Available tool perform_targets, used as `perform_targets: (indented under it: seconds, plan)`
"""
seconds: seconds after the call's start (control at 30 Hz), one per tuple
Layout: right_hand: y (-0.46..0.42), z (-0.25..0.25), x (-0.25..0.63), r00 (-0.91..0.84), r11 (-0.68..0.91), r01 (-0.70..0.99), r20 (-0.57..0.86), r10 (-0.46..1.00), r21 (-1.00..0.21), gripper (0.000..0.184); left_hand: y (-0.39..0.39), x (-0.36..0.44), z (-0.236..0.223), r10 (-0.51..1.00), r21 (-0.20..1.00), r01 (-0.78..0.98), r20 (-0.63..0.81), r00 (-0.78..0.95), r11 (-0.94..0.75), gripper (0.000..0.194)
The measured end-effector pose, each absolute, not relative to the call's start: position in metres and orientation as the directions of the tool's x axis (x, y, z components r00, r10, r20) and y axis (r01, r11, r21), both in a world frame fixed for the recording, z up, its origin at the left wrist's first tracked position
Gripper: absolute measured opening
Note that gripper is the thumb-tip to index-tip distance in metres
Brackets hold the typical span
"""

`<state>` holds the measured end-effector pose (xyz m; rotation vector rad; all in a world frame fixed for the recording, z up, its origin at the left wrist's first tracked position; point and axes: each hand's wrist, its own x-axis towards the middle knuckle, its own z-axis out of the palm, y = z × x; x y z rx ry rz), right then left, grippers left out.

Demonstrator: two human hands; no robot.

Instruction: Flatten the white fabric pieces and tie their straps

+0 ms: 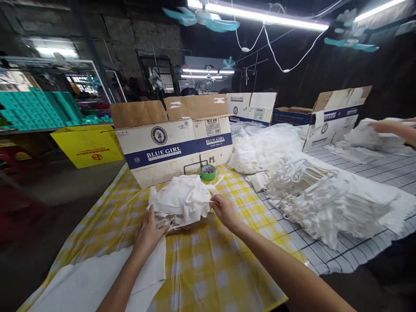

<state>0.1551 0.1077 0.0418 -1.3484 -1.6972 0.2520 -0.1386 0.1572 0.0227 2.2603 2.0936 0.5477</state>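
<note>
A small stack of white cloth bags point(180, 199) lies on the yellow checked tablecloth point(208, 264) in front of me. My left hand point(147, 234) presses flat on the stack's near left edge, fingers spread. My right hand point(223, 211) pinches the right edge of the top bag, near its handle strap. A flat white sheet point(97, 281) lies under my left forearm at the table's near left.
An open Blue Girl carton point(175, 145) stands behind the stack, a green tape roll point(208, 172) beside it. A long heap of white bags point(325, 195) covers the grid cloth on the right. More cartons point(328, 119) stand behind. Another person's hand point(390, 128) rests far right.
</note>
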Motion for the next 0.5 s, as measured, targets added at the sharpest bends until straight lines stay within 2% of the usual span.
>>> perform_targets:
  seconds: [0.1,0.2,0.3,0.4,0.5]
  plan:
    - [0.101,0.050,0.174,0.170,0.357,0.590,0.543,0.822,-0.725,0.015,0.181,-0.119,0.030,0.983,0.272,0.960,0.184,0.011,-0.062,0.087]
    - [0.098,0.051,0.197,0.332,0.320,0.519,0.532,0.779,-0.792,0.023,0.184,-0.101,0.033,0.974,0.311,0.948,0.227,-0.001,-0.072,0.061]
    - [0.101,0.051,0.213,0.437,0.300,0.472,0.515,0.737,-0.829,0.027,0.177,-0.088,0.036,0.958,0.295,0.941,0.275,0.080,-0.163,0.039]
    - [0.114,0.058,0.212,0.405,0.320,0.465,0.519,0.753,-0.826,0.028,0.177,-0.083,0.049,0.948,0.270,0.935,0.281,0.151,-0.229,0.032]
    - [0.139,0.065,0.189,0.226,0.379,0.487,0.532,0.816,-0.787,0.026,0.190,-0.081,0.071,0.933,0.354,0.918,0.356,0.047,-0.181,0.055]
